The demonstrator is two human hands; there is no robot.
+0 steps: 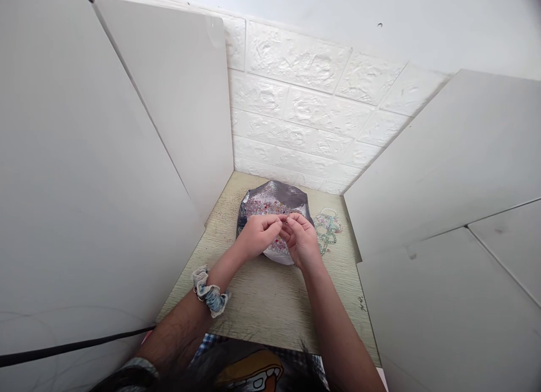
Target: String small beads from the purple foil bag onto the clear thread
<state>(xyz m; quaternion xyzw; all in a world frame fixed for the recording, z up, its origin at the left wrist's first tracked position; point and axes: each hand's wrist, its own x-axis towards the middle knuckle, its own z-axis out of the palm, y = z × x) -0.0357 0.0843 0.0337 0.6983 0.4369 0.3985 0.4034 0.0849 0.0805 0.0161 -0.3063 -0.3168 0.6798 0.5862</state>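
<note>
My left hand (257, 234) and my right hand (303, 241) meet fingertip to fingertip. Both are pinched closed, and whatever lies between the fingers is too small to make out. Right below them, many small pink and clear beads (264, 207) lie in a shiny grey lined bag (292, 196), partly hidden by my hands. Beyond the right hand, several strands of green and clear beads (326, 233) rest in loops on the wooden tabletop. A blue and white scrunchie (210, 293) circles my left wrist.
The light wooden tabletop (262, 302) is narrow. White panels (169, 87) rise on its left, and another white panel (422, 172) stands on the right. A white brick-patterned wall (300, 110) closes off the back. A dark cord (76, 344) runs along the lower left.
</note>
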